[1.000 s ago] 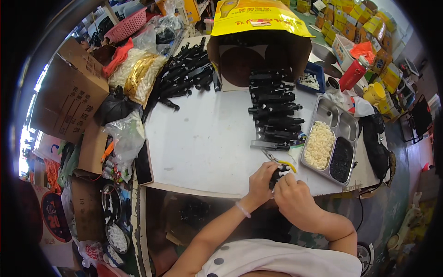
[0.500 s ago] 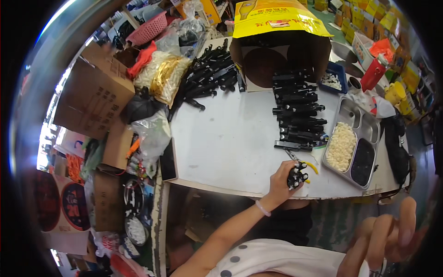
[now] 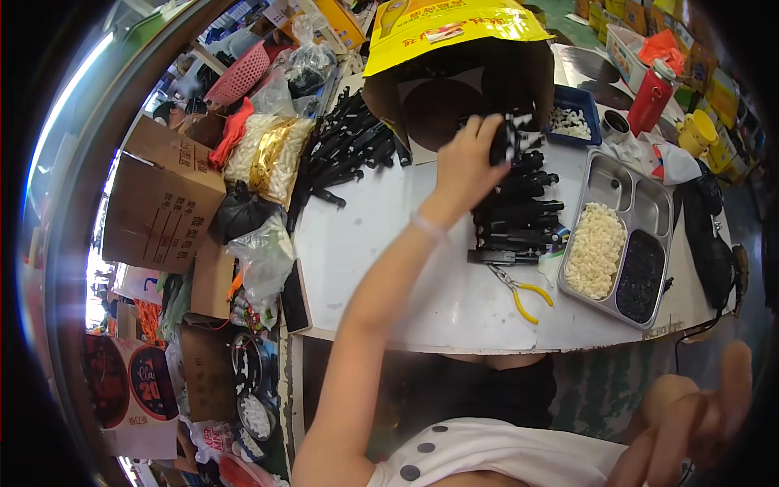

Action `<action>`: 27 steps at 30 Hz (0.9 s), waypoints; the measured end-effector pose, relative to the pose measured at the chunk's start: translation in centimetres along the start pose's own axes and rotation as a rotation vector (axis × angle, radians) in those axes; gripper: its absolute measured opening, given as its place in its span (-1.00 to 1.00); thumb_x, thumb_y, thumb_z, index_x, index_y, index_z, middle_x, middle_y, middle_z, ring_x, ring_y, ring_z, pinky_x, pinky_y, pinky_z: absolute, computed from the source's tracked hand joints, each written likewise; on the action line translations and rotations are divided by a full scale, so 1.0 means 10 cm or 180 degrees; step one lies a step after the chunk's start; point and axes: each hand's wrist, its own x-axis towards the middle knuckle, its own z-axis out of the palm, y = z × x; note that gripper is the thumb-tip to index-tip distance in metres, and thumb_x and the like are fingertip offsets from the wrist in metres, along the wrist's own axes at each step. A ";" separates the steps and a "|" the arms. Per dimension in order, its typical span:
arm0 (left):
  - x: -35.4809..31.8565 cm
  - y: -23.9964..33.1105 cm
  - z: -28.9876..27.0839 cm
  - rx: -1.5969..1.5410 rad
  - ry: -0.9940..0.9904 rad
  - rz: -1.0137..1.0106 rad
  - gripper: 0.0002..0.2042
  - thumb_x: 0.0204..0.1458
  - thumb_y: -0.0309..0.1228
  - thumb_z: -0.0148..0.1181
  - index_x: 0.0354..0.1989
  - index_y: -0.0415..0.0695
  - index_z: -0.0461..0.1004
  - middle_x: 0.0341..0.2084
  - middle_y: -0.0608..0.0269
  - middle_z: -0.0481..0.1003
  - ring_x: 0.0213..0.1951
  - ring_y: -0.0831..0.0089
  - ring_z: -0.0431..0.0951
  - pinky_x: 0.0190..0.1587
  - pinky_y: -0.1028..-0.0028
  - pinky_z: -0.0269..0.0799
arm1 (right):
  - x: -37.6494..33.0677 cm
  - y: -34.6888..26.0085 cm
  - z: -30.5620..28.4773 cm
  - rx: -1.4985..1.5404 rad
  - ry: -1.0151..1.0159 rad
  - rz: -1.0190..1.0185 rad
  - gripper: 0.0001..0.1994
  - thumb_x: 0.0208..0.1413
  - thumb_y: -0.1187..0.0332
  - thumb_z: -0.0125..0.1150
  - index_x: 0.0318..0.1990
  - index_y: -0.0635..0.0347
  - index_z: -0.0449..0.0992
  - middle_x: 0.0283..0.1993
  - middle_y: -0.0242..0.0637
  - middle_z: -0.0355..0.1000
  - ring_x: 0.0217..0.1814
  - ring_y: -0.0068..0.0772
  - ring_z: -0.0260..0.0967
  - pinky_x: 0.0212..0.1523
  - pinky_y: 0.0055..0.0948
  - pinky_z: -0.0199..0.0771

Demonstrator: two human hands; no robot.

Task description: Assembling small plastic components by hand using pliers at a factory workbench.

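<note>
My left hand (image 3: 469,166) is closed around a bundle of black stick-like parts with white tips (image 3: 510,140), at the mouth of the yellow carton (image 3: 454,36). Just below it, a row of similar black parts (image 3: 515,215) lies side by side on the white table (image 3: 389,284). Part of the row is covered by my hand. At the lower right, close to the camera and somewhat blurred, my right hand (image 3: 690,414) is off the table. Its fingers are apart and bent, with nothing visible in them. Yellow-handled pliers (image 3: 523,299) lie near the table's front edge.
A metal compartment tray (image 3: 661,268) with cream and black small pieces stands on the right. Behind it are a blue bin (image 3: 596,105), a red bottle (image 3: 651,97) and a yellow mug (image 3: 696,130). More black parts (image 3: 349,146) are heaped at left, near bags and a brown box (image 3: 158,203).
My left hand has carried the bundle from the table's front edge up to the carton's mouth, uncovering the pliers. My right hand stays at the lower right. The view has shifted slightly.
</note>
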 end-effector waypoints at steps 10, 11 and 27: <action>0.80 -0.54 0.98 0.0934 -0.1259 -0.0231 -0.28 -0.28 -0.26 0.35 0.19 0.10 0.24 -0.01 0.03 0.37 0.04 0.05 0.39 0.07 0.02 0.26 | -0.15 -0.20 0.07 -0.0359 0.0125 0.0081 -0.42 0.17 0.02 0.13 0.09 0.29 0.11 -0.21 0.11 0.20 -0.29 -0.24 0.14 -0.25 -0.26 0.24; 0.78 -0.57 1.05 0.0936 -0.1270 -0.0301 -0.25 -0.29 -0.22 0.35 0.21 0.12 0.22 0.02 0.02 0.35 0.10 0.06 0.34 0.15 -0.05 0.16 | -0.16 -0.22 0.10 -0.0368 0.0124 0.0097 -0.42 0.17 0.02 0.13 0.09 0.29 0.11 -0.21 0.11 0.20 -0.29 -0.24 0.14 -0.25 -0.26 0.24; -0.51 -1.13 -0.33 -0.0364 0.1000 0.1053 -0.59 -0.12 -0.49 0.27 -0.02 -0.15 0.40 -0.10 0.12 0.45 -0.02 0.15 0.42 0.08 0.24 0.25 | 0.03 -0.17 0.06 -0.0416 -0.0128 0.0451 -0.43 0.16 -0.01 0.13 0.11 0.19 0.13 -0.26 0.05 0.27 -0.25 -0.12 0.21 -0.23 -0.15 0.31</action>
